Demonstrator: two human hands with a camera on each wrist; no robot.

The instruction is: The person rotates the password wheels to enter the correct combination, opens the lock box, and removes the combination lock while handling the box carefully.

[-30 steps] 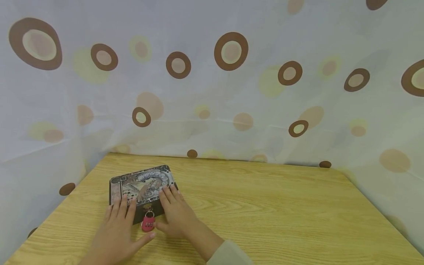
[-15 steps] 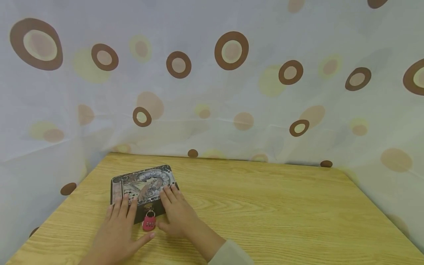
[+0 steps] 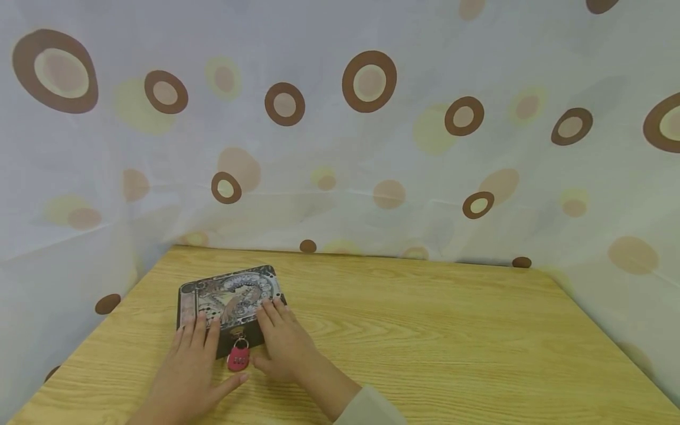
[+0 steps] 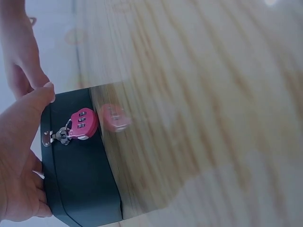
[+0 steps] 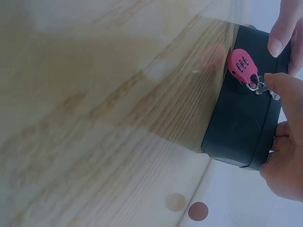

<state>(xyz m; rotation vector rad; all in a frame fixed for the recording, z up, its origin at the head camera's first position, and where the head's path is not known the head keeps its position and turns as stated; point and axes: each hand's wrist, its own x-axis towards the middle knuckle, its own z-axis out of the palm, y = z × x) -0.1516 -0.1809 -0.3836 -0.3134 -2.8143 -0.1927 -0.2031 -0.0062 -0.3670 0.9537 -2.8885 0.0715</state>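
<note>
A dark box (image 3: 241,295) with a printed picture on its lid sits closed on the table, turned slightly. From the metal clasp (image 4: 60,135) on its front hangs a pink combination padlock (image 3: 238,358), whose number dials show in both wrist views. My left hand (image 3: 183,375) lies with its fingertips on the lid's front left part, thumb stretched toward the padlock. The fingertips of my right hand (image 3: 287,345) rest on the lid's front right part. Its thumb (image 5: 277,82) is close to the clasp; whether it touches I cannot tell. Neither hand grips anything.
The wood-grain table (image 3: 425,330) stretches away to the right of the box. Behind it and along both sides hangs a pale curtain (image 3: 340,147) with brown and beige circles.
Both hands stay on the lid, nearly still. One second ago my right thumb was against the padlock's side; now a small gap shows there in the head view.
</note>
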